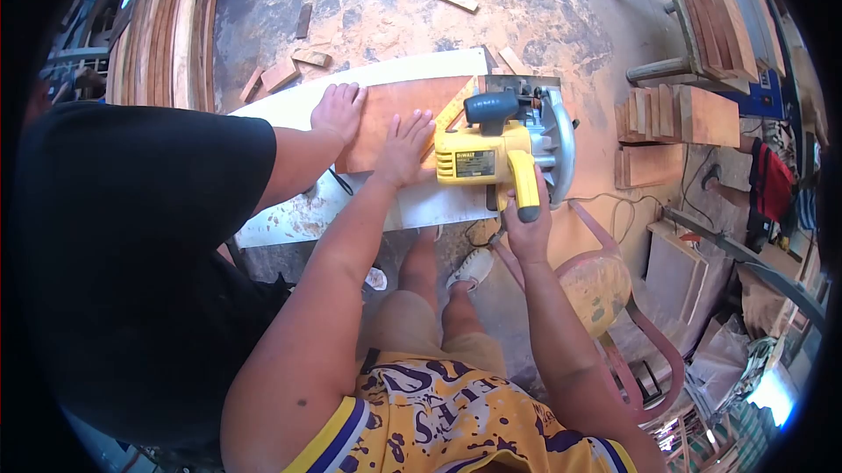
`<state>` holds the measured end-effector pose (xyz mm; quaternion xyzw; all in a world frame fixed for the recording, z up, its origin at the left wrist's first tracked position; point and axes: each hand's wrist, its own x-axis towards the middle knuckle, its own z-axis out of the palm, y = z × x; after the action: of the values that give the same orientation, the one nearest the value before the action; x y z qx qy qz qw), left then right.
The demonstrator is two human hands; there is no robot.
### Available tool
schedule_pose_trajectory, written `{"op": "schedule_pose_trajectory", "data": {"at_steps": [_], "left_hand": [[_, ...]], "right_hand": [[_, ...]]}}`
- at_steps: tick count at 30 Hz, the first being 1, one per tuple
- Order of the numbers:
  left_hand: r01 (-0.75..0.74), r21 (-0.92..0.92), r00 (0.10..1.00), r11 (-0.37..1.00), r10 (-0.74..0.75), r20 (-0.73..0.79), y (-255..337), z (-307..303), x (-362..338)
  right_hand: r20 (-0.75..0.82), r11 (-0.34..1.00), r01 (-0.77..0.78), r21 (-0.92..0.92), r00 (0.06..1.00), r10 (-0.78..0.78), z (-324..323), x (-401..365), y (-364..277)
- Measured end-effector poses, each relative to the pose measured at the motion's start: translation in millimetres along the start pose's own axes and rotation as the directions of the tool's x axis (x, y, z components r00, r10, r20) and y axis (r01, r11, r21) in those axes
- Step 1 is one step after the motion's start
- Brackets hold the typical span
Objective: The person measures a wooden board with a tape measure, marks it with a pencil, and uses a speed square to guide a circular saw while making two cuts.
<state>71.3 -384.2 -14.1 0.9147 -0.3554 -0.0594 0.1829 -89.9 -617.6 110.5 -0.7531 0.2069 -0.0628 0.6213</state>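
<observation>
My right hand is wrapped round the rear handle of a yellow circular saw. The saw stands at the right end of a reddish-brown wooden board, its blade guard facing right. A yellow triangular square lies on the board against the saw's base, partly hidden by the saw. My left hand lies flat on the board with fingers stretched out, beside the square's lower edge. Left of it, a co-worker's hand presses on the board's left end.
The board lies on a white-topped table. A person in a black shirt stands close on my left. Wood offcuts litter the dusty floor. To the right are stacked wood blocks, a worn chair and a cord.
</observation>
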Motion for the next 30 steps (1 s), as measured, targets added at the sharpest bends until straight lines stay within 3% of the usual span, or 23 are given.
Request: {"op": "schedule_pose_trajectory", "data": {"at_steps": [4, 7, 8, 11, 15, 16, 19, 21, 24, 27, 28, 30], "left_hand": [[-0.005, -0.020, 0.999, 1.000, 0.006, 0.038, 5, -7, -2], [-0.023, -0.027, 0.997, 0.999, 0.025, 0.067, 4, -8, -4], [-0.023, -0.024, 0.997, 0.999, 0.025, 0.067, 1, -8, -3], [-0.050, -0.014, 0.997, 0.999, 0.051, 0.053, 3, -1, -12], [-0.058, -0.030, 0.998, 0.998, 0.059, 0.025, -3, 0, -6], [-0.074, -0.055, 0.997, 0.996, 0.075, 0.017, -4, 0, -8], [-0.066, -0.038, 0.997, 0.997, 0.068, 0.044, -2, -4, -7], [-0.065, -0.044, 0.998, 0.997, 0.066, 0.020, -5, -8, 0], [-0.097, -0.061, 0.992, 0.993, 0.101, 0.070, -4, -2, -14], [-0.124, -0.008, 0.987, 0.992, 0.124, 0.098, -11, 2, -14], [-0.142, 0.031, 0.986, 0.989, 0.139, 0.087, -11, 3, -15], [-0.118, -0.016, 0.991, 0.993, 0.119, 0.064, -6, -3, -12]], "right_hand": [[-0.005, 0.996, -0.074, 0.042, 0.997, 0.074, -11, -8, -22], [-0.026, 0.999, -0.032, -0.019, 0.999, 0.032, -7, -15, -18], [-0.016, 0.996, -0.060, 0.064, 0.998, 0.061, -4, -16, -23], [-0.018, 0.991, -0.134, 0.003, 0.991, 0.134, 1, -10, -30], [-0.055, 0.975, -0.188, 0.119, 0.979, 0.195, -6, -15, -33], [-0.059, 0.997, -0.061, -0.039, 0.997, 0.059, -6, -25, -36], [-0.044, 0.998, -0.047, -0.047, 0.998, 0.045, -10, -62, 8], [-0.060, 1.000, 0.004, 0.026, 0.998, -0.003, -12, -45, -7], [-0.034, 0.956, -0.274, 0.101, 0.960, 0.278, -17, -39, -48], [-0.024, 0.979, -0.203, 0.008, 0.979, 0.203, -8, -41, -45], [-0.035, 0.960, -0.267, 0.088, 0.962, 0.271, -5, -42, -43], [-0.033, 0.978, -0.204, 0.030, 0.978, 0.205, -6, -30, -48]]}}
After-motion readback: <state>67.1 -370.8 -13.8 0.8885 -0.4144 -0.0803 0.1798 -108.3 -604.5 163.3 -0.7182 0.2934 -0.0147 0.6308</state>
